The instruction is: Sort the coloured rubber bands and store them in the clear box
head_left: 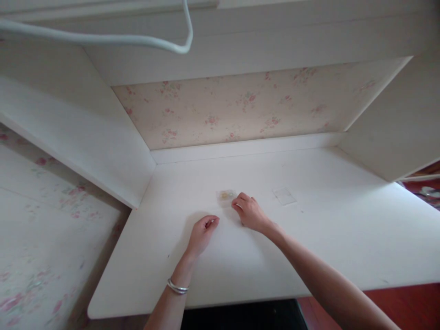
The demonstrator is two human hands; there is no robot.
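Observation:
A small clear plastic bag (pixel 223 197) with tiny gold-coloured and pale pieces in it lies on the white desk (pixel 330 229). My right hand (pixel 250 214) is at the bag's right edge, its fingers bent and pressed together; whether they grip the bag or a tiny piece is hidden. Lower and to the left, my left hand (pixel 202 233) hovers over or rests on the desk with thumb and forefinger pinched together. What it holds, if anything, is too small to make out. To the right of my right hand lies a flat, clear square packet (pixel 284 196).
White side panels (pixel 113 151) stand at the left and right of the desk, with a shelf edge above. A white cable or tube (pixel 137 40) hangs across the upper left. Below the desk's front edge is a black seat (pixel 244 316). A silver bangle is on my left wrist.

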